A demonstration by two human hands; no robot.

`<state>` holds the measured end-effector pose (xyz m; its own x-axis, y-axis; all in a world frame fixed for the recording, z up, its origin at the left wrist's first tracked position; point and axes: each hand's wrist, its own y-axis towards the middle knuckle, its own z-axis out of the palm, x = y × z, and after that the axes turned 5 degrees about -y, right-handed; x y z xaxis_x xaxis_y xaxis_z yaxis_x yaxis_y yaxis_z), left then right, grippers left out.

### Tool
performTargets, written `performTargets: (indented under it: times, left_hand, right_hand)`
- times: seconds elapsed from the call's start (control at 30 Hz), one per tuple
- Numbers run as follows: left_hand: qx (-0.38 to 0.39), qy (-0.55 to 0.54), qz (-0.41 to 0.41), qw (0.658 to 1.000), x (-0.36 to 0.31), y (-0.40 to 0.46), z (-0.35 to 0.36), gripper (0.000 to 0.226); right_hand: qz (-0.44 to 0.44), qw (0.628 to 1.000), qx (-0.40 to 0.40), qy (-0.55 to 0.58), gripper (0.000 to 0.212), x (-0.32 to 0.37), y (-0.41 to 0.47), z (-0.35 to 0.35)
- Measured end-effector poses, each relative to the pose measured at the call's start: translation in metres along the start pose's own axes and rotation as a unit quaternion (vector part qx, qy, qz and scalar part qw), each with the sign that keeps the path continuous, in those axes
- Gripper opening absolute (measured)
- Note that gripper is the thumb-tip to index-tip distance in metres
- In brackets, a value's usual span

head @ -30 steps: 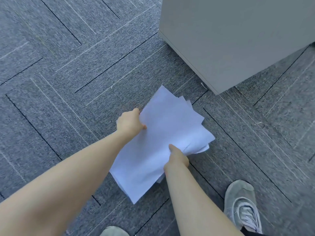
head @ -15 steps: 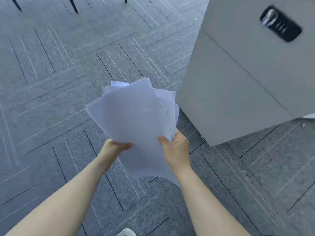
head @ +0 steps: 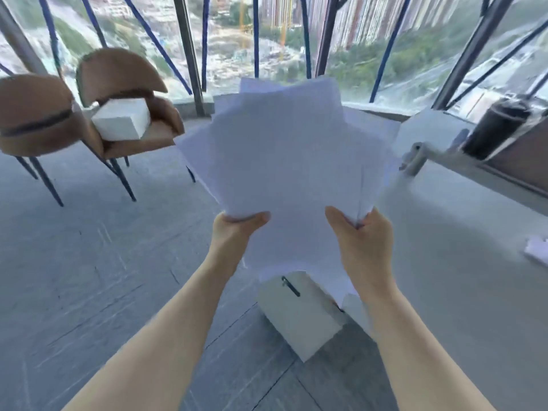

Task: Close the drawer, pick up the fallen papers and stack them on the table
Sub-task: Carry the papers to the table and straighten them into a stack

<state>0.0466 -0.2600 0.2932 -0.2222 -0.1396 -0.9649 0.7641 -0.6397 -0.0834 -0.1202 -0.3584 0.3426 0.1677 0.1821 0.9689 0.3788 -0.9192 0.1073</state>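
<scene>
A fanned, uneven bundle of several white papers [head: 290, 161] is held upright in front of me, well above the floor. My left hand [head: 234, 232] pinches its lower left edge, thumb on the front. Gripping the lower right edge is my right hand [head: 360, 235]. The white table [head: 462, 262] spreads out to the right, beside the papers. Below the papers stands the grey drawer cabinet [head: 299, 318], its dark handle showing and its front flush.
Two brown chairs [head: 124, 93] stand at the back left; one holds a white box [head: 121, 118]. On the table sit a dark cylinder [head: 495, 129] on a monitor arm and a small white item [head: 536, 250]. Glass windows line the far side.
Both hands lifted the papers off the carpet and raised them. My view swung up from the floor to the room, and the table came into sight.
</scene>
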Motion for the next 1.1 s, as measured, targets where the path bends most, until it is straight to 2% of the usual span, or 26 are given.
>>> performTargets:
  times: [0.1,0.2,0.27,0.33,0.4,0.47,0.57,0.67,0.73,0.77,0.83,0.87,0.93,0.97,1.03,1.07,1.1]
  left_hand:
    - [0.034,-0.017,0.021,0.999,-0.017,0.015,0.079,0.016]
    - [0.058,-0.011,0.009,0.998,0.005,0.021,0.139,0.015]
    - [0.07,0.003,-0.018,0.997,0.034,0.018,0.161,0.022]
    - [0.077,0.021,-0.045,0.996,0.061,0.011,0.171,0.036]
    - [0.087,0.028,-0.053,0.994,0.079,0.009,0.179,0.048]
    - [0.08,0.054,-0.069,0.993,0.084,0.012,0.189,0.045]
    - [0.098,0.103,-0.086,0.986,0.082,0.02,0.206,0.027]
    - [0.119,0.142,-0.046,0.982,0.073,0.03,0.22,0.018]
    - [0.144,0.166,-0.009,0.975,0.065,0.036,0.23,0.025]
    - [0.158,0.181,0.01,0.971,0.061,0.04,0.236,0.031]
    - [0.189,0.22,0.048,0.956,0.052,0.051,0.251,0.038]
    - [0.212,0.248,0.079,0.942,0.047,0.056,0.26,0.039]
    - [0.263,0.308,0.155,0.901,0.033,0.066,0.283,0.043]
    - [0.277,0.333,0.191,0.881,0.025,0.07,0.291,0.045]
    - [0.284,0.39,0.258,0.837,0.012,0.088,0.297,0.036]
    - [0.275,0.419,0.269,0.823,0.008,0.102,0.294,0.025]
    - [0.257,0.436,0.255,0.824,0.008,0.118,0.286,0.025]
  right_hand:
    - [-0.026,0.998,-0.057,0.022,0.027,0.014,0.034,-0.056]
    - [-0.015,0.996,-0.089,0.023,0.027,-0.007,0.054,-0.107]
    - [0.026,0.996,-0.073,0.034,0.008,-0.038,0.06,-0.131]
    - [0.071,0.995,-0.064,0.041,0.024,-0.069,0.06,-0.148]
    - [0.084,0.993,-0.076,0.046,0.023,-0.083,0.064,-0.164]
    - [0.087,0.991,-0.084,0.049,0.027,-0.081,0.072,-0.174]
    - [0.059,0.994,-0.059,0.07,0.034,-0.066,0.085,-0.19]
    - [-0.004,0.995,-0.09,-0.049,0.048,-0.046,0.099,-0.214]
    - [-0.041,0.977,-0.084,-0.19,0.057,-0.029,0.11,-0.233]
    - [-0.042,0.964,-0.055,-0.258,0.062,-0.02,0.116,-0.241]
    - [-0.008,0.926,0.006,-0.377,0.065,-0.008,0.128,-0.252]
    - [0.011,0.906,0.022,-0.423,0.058,-0.005,0.132,-0.255]
    - [0.014,0.891,-0.001,-0.454,0.023,-0.006,0.138,-0.259]
    - [0.021,0.899,-0.02,-0.436,0.006,-0.01,0.139,-0.263]
    - [0.064,0.936,-0.056,-0.341,0.029,-0.026,0.135,-0.272]
    - [0.093,0.954,-0.084,-0.273,0.033,-0.034,0.131,-0.279]
    - [0.118,0.964,-0.109,-0.212,0.032,-0.044,0.126,-0.286]
